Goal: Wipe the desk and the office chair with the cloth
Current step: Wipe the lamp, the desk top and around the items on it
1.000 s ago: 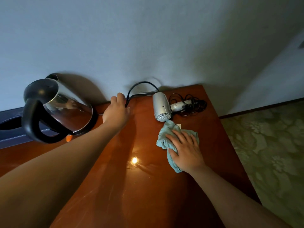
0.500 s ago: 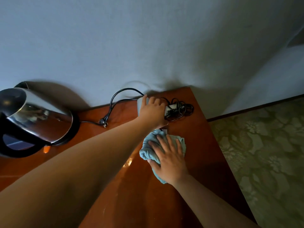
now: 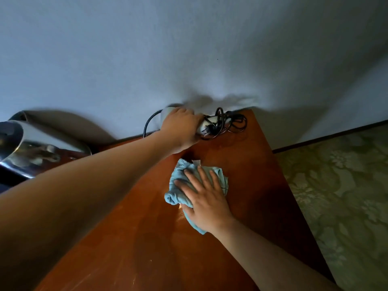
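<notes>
A crumpled light-blue cloth [image 3: 178, 193] lies on the reddish-brown wooden desk [image 3: 147, 248]. My right hand [image 3: 206, 198] presses flat on the cloth, fingers spread. My left hand [image 3: 181, 128] reaches across to the far edge by the wall and is closed around a white hair dryer [image 3: 167, 113], most of which it hides. The dryer's black cord [image 3: 228, 122] lies in a tangle just to the right of that hand. No office chair is in view.
A shiny steel kettle [image 3: 31, 148] with black trim stands at the far left of the desk. A grey wall [image 3: 189, 49] runs behind the desk. The desk's right edge drops to a green patterned carpet [image 3: 346, 196].
My left hand moved from the kettle's cord to the hair dryer, closed on it and pushed it back toward the wall. My right hand stays pressed on the cloth.
</notes>
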{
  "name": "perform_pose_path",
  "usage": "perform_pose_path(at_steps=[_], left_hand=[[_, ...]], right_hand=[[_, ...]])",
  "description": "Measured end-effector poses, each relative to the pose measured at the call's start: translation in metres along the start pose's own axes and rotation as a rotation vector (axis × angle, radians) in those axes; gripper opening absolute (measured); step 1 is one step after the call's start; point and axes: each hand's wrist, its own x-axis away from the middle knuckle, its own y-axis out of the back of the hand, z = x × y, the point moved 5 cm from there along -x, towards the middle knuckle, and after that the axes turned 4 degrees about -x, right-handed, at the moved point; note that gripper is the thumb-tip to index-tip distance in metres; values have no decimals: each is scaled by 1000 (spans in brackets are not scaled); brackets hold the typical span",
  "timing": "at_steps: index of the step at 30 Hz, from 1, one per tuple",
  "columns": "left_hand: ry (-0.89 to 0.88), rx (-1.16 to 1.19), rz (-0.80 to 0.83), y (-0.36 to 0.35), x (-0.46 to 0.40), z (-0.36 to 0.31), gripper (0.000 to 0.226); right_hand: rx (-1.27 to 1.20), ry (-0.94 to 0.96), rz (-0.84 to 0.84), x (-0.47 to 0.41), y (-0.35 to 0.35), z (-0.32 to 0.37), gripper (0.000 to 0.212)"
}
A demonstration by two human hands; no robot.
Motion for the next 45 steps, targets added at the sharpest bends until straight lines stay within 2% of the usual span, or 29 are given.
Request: perform_pose_path(at_steps=[5,10,12,17,19,21,24,30,33,36,40,45], left_hand=[[33,103,-14,25,4,34,50],[46,133,-54,29,8,45,53],[43,94,-61,29,7,42,55],[101,122,-30,34,7,40,38],[109,135,-21,33,9,39,34],[109,149,-6,30,11,38,34],[111,155,5,24,13,40,38],[79,131,5,15,23,54,43],[77,110,0,10,27,62,49],[100,114,-7,5,28,66,55],[123,116,65,1,28,61,35],[145,65,97,3,26,47,31]], right_hand=[[-25,67,24,-64,-9,18,55],[-7,90,9,-89,-4,1,52],[-9,-7,-20,-93,11,-30,55],[88,-303,-2,-63,55,-146,59],[97,-447,-24,-40,61,-164,63],[105,-505,-60,-25,58,-152,66],[58,-451,-86,-12,48,-109,64],[-8,-47,-8,-51,13,-7,49],[38,63,65,-94,9,5,47],[84,143,113,-111,15,-11,52],[116,-4,179,-113,40,-65,55],[85,-213,175,-96,75,-141,57]])
